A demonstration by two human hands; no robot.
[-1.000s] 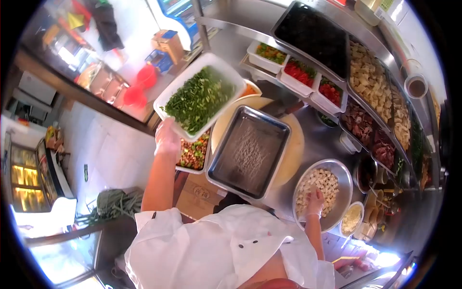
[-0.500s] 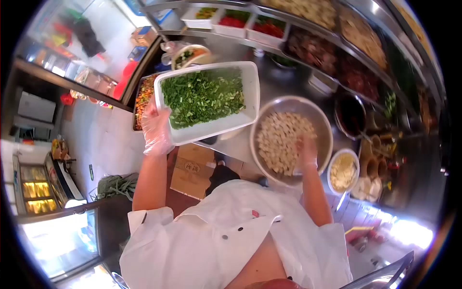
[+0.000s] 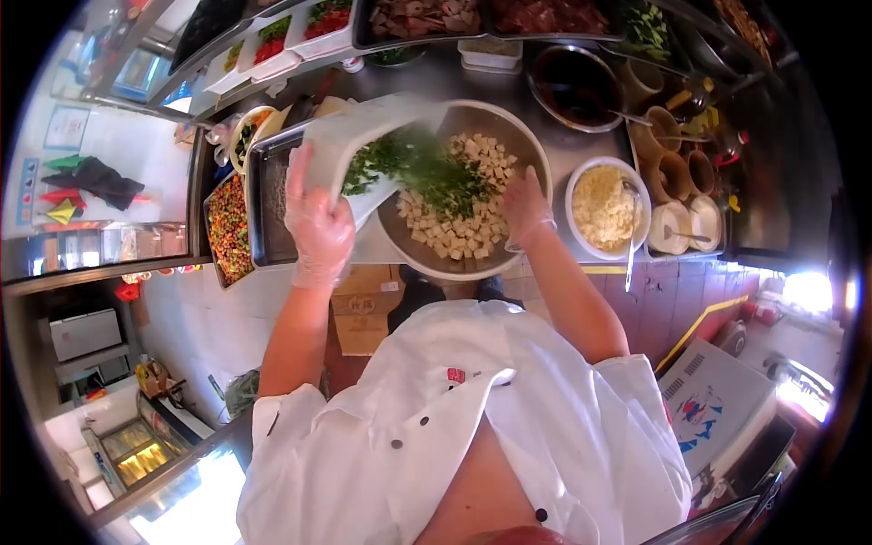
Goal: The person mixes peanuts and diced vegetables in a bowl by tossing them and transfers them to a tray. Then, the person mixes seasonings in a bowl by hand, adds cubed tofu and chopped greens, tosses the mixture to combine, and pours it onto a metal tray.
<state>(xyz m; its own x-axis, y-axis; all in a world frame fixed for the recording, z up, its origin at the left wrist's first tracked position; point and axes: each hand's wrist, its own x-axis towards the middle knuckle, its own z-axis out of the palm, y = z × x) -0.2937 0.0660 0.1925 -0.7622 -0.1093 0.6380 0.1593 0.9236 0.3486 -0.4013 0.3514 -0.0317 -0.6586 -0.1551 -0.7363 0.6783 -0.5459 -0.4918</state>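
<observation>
My left hand point(image 3: 320, 222), in a clear plastic glove, grips the near-left side of a white plastic tub point(image 3: 350, 123). The tub is tilted to the right, and chopped green onions point(image 3: 377, 159) slide out of it, blurred by motion. They fall into a large metal bowl point(image 3: 400, 232) and lie over pale diced cubes point(image 3: 459, 234). Reaching over the bowl's right rim, my gloved right hand point(image 3: 527, 207) has its fingers extended inside, beside the cubes, holding nothing that I can see.
Right of the bowl stands a white bowl of minced pale food point(image 3: 602, 213) with a spoon point(image 3: 631, 241). Behind it is a bowl of dark liquid point(image 3: 574, 86). Left are a dark metal tray point(image 3: 268, 204) and a tray of diced vegetables point(image 3: 229, 232). Ingredient trays line the shelf point(image 3: 413, 36).
My left hand has tipped the tub over the metal bowl, and green onions now pour onto the cubes. My right hand has moved from among the cubes to the bowl's right side. The view has shifted.
</observation>
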